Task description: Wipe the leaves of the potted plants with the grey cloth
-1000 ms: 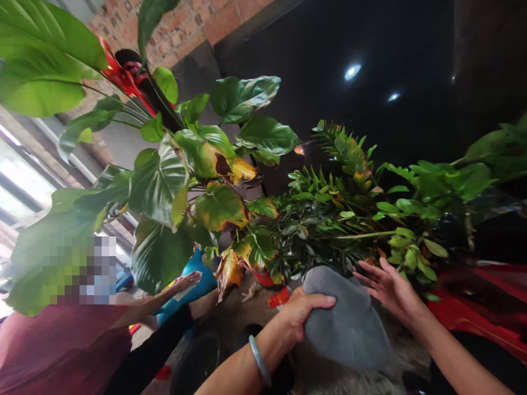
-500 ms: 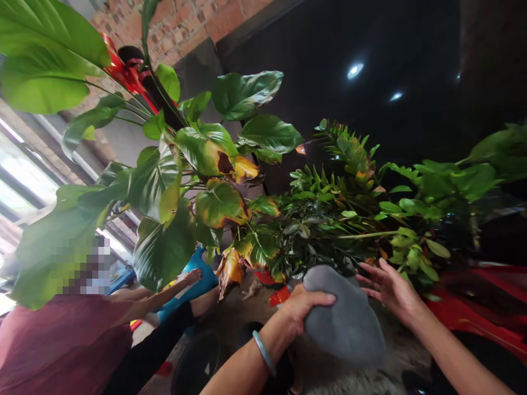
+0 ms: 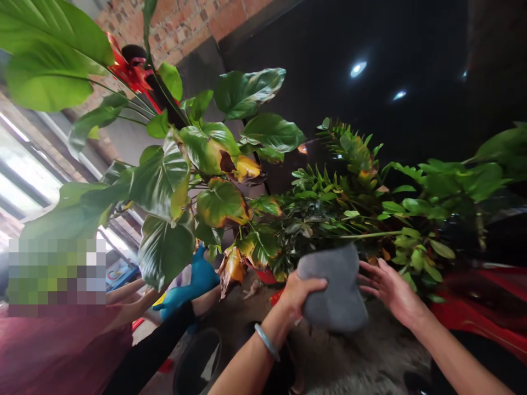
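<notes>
Grey cloth (image 3: 333, 291) pinched at its left edge by left hand (image 3: 297, 293), thumb across the front, pale bracelet (image 3: 267, 341) on the wrist. Right hand (image 3: 389, 291) spread wide, fingers just beside the cloth's right edge; contact hard to tell. Held up against the lower fronds of a small-leaved plant (image 3: 329, 214). Further left, broad yellowing leaves (image 3: 220, 206) and a co-worker's blue-gloved hand (image 3: 193, 280).

Daylight from left window (image 3: 24, 181); dim right; edges warped.
</notes>
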`<move>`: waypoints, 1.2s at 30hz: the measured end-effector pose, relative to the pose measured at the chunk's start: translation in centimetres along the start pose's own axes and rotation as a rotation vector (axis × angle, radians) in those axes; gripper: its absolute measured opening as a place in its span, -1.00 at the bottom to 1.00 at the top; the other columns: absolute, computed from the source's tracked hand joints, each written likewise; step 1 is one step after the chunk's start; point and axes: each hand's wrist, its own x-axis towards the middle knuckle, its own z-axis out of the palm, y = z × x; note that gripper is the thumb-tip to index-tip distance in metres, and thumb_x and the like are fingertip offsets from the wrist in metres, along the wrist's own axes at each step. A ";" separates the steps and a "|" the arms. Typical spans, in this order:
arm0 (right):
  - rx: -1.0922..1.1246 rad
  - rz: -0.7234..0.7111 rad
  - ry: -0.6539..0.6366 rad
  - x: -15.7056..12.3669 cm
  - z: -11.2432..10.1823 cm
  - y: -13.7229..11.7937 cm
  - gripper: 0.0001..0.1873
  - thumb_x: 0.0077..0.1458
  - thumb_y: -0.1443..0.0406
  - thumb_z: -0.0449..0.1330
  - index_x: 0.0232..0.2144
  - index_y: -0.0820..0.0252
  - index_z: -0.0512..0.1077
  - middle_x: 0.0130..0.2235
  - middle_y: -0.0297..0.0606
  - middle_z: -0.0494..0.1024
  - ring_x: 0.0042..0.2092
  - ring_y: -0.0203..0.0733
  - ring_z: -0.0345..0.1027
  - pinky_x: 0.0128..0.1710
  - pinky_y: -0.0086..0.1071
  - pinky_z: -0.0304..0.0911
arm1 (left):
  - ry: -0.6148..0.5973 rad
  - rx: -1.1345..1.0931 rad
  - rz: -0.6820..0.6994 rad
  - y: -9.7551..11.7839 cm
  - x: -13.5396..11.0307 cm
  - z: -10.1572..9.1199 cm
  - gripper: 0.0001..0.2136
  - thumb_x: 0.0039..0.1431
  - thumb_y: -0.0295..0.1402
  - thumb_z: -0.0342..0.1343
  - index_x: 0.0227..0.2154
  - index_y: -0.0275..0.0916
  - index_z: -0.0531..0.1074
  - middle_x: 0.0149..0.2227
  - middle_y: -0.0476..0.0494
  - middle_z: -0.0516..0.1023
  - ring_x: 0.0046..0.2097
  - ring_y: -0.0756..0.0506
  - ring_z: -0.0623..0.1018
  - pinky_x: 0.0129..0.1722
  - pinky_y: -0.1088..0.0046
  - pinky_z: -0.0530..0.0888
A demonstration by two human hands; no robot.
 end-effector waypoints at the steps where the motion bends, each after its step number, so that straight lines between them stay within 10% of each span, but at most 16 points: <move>1: -0.018 0.009 0.001 0.0 -0.1 -0.1 -0.70 0.10 0.10 0.12 -0.34 0.10 0.58 -0.12 -0.10 0.65 -0.12 0.08 0.51 -0.18 -0.09 0.44 | -0.029 0.046 -0.032 -1.0 -0.6 -0.4 -0.61 -0.53 -0.41 0.41 -0.44 -0.26 0.57 -0.47 -0.10 0.61 -0.41 -0.14 0.53 -0.33 0.33 0.47; 11: 0.005 -0.088 -0.002 -0.4 0.9 0.6 -0.68 0.07 0.05 0.14 -0.33 0.11 0.56 0.03 -0.07 0.57 -0.05 0.17 0.47 -0.17 -0.02 0.42 | 0.079 -0.179 0.296 6.0 -0.7 -1.3 -0.53 -0.51 -0.33 0.43 -0.36 -0.29 0.55 -0.40 -0.11 0.62 -0.38 -0.11 0.54 -0.34 0.39 0.47; 19: -0.025 -0.068 -0.011 -0.4 0.6 0.6 -0.68 0.07 0.09 0.11 -0.38 0.07 0.61 -0.09 -0.13 0.65 -0.12 0.11 0.51 -0.29 -0.13 0.45 | -0.008 -0.045 -0.053 -0.8 -2.7 -2.8 -0.53 -0.61 -0.37 0.45 -0.44 -0.36 0.56 -0.49 -0.15 0.60 -0.42 -0.13 0.53 -0.35 0.35 0.45; 23: 0.016 -0.100 -0.034 -0.1 0.2 0.6 -0.67 0.08 0.07 0.12 -0.42 0.07 0.61 -0.19 -0.13 0.67 -0.20 0.08 0.53 -0.28 -0.11 0.44 | -0.016 -0.178 0.080 3.3 -3.9 -4.6 -0.52 -0.58 -0.37 0.45 -0.40 -0.34 0.56 -0.45 -0.15 0.62 -0.41 -0.15 0.56 -0.34 0.34 0.49; 27: 0.035 -0.115 -0.037 -0.2 0.8 0.8 -0.69 0.09 0.08 0.13 -0.40 0.08 0.60 -0.19 -0.13 0.67 -0.24 0.04 0.54 -0.32 -0.16 0.45 | 0.258 -0.438 0.246 6.6 -2.1 -4.5 -0.61 -0.37 -0.41 0.37 -0.33 -0.28 0.51 -0.45 -0.09 0.62 -0.33 -0.17 0.61 -0.22 0.30 0.53; 30: 0.034 -0.109 -0.054 -0.2 1.2 1.2 -0.73 0.08 0.11 0.14 -0.40 0.06 0.59 -0.19 -0.16 0.67 -0.24 0.02 0.54 -0.35 -0.18 0.45 | 0.304 -0.378 0.131 3.7 -1.2 -3.9 -0.60 -0.35 -0.40 0.37 -0.31 -0.30 0.50 -0.46 -0.11 0.61 -0.40 -0.16 0.60 -0.29 0.29 0.52; 36: -0.014 -0.118 -0.061 0.2 0.6 1.5 -0.77 0.03 0.07 0.19 -0.42 0.02 0.57 -0.24 -0.15 0.68 -0.26 0.07 0.55 -0.33 -0.11 0.46 | -0.007 -0.241 -0.064 -2.6 -3.9 -5.1 -0.53 -0.55 -0.42 0.44 -0.39 -0.40 0.56 -0.45 -0.24 0.63 -0.41 -0.19 0.58 -0.35 0.31 0.49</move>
